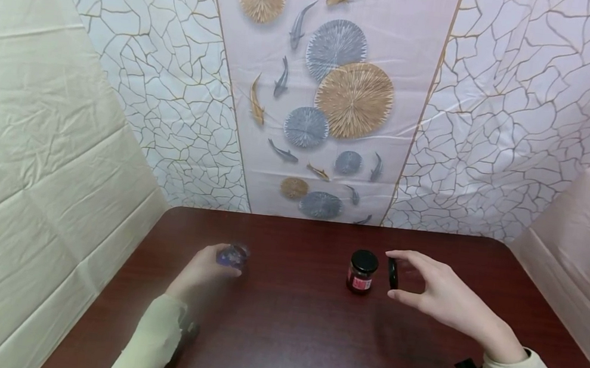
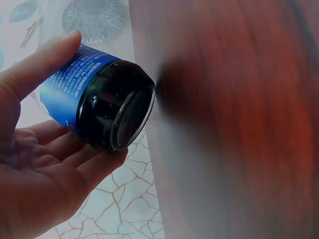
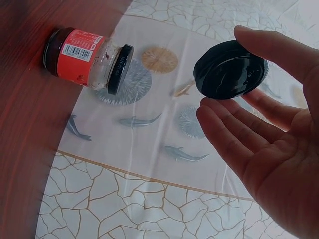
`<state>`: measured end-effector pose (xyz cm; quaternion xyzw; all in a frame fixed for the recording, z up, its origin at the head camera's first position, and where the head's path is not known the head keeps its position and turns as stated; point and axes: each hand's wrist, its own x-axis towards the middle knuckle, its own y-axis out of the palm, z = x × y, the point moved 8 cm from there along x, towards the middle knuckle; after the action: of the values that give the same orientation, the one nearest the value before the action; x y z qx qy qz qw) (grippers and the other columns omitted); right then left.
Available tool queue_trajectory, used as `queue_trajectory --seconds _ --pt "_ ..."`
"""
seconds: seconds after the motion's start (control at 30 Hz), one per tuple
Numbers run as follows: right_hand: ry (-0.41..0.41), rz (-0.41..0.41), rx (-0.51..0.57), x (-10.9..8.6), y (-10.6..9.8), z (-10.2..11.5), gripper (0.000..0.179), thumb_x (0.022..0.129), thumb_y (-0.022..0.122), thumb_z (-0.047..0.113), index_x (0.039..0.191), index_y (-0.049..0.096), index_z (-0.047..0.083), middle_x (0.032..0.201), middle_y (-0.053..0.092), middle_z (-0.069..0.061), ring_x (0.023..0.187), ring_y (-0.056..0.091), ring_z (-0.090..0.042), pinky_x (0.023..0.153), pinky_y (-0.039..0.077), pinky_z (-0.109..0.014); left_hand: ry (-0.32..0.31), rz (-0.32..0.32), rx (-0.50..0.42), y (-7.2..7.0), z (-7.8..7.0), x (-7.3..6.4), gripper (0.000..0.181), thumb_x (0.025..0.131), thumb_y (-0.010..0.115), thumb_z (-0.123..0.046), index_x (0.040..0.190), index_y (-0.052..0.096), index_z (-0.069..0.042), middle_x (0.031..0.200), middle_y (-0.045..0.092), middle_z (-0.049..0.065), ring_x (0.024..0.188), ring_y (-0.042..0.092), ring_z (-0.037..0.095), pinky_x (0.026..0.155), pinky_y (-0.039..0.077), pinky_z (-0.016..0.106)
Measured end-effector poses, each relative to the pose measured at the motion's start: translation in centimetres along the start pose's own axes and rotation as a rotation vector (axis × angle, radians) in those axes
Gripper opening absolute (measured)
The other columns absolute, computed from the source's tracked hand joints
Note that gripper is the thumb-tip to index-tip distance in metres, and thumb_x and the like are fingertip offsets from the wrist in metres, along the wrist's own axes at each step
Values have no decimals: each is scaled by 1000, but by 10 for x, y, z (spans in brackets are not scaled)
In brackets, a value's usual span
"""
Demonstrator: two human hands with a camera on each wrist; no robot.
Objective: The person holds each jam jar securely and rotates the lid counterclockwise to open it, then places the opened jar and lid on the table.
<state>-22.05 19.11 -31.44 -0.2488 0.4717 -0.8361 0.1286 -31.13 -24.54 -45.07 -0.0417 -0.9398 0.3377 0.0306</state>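
My left hand (image 1: 205, 270) grips a glass jar (image 2: 67, 94) with a blue label and dark contents, thumb on one side and fingers on the other. Its glass base faces the tabletop in the left wrist view; whether it touches the wood I cannot tell. My right hand (image 1: 445, 293) pinches a round black lid (image 3: 232, 69) on edge between thumb and fingers, its hollow inside showing in the right wrist view. Just left of that lid, a second jar (image 1: 360, 275) with a red label stands upright on the table, its own black lid (image 3: 120, 69) on.
The dark reddish-brown table (image 1: 280, 326) has rounded far corners. Behind it hangs a patterned cloth (image 1: 331, 92) with fish and round leaf shapes. Pale cloth walls (image 1: 23, 149) rise at both sides.
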Motion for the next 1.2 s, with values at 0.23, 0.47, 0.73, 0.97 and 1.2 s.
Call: queue_trajectory --seconds 0.23,0.47,0.73,0.97,1.2 --pt "-4 -1 -6 2 0 -1 61 84 83 33 136 57 16 130 63 -5 114 63 -26 91 50 -51 -21 40 -198 -2 2 -10 47 77 86 -22 121 68 -18 108 71 2 99 67 20 89 53 40" --pt "-14 -7 3 3 0 1 60 84 84 31 136 57 17 128 64 -4 112 64 -27 88 51 -50 -33 30 -234 -10 12 -14 55 77 87 -25 127 65 -19 112 70 4 99 67 22 87 54 38" --pt "0 -7 -10 4 2 -2 61 83 84 31 136 57 17 129 64 -4 112 64 -24 89 51 -50 -11 34 -100 -21 20 -12 69 78 87 -34 137 58 -13 117 68 4 104 65 20 95 50 43" --pt "1 -2 -8 5 3 -2 61 83 84 32 136 57 17 130 63 -3 114 63 -24 90 50 -49 57 33 -24 -31 23 -7 68 75 89 -34 132 62 -9 115 70 4 106 65 21 99 47 48" --pt "12 15 -3 5 8 -3 62 83 84 32 137 57 16 131 63 -4 116 62 -27 92 50 -50 33 3 -19 -38 33 -7 70 76 89 -28 134 60 -2 122 68 11 114 62 27 102 44 49"
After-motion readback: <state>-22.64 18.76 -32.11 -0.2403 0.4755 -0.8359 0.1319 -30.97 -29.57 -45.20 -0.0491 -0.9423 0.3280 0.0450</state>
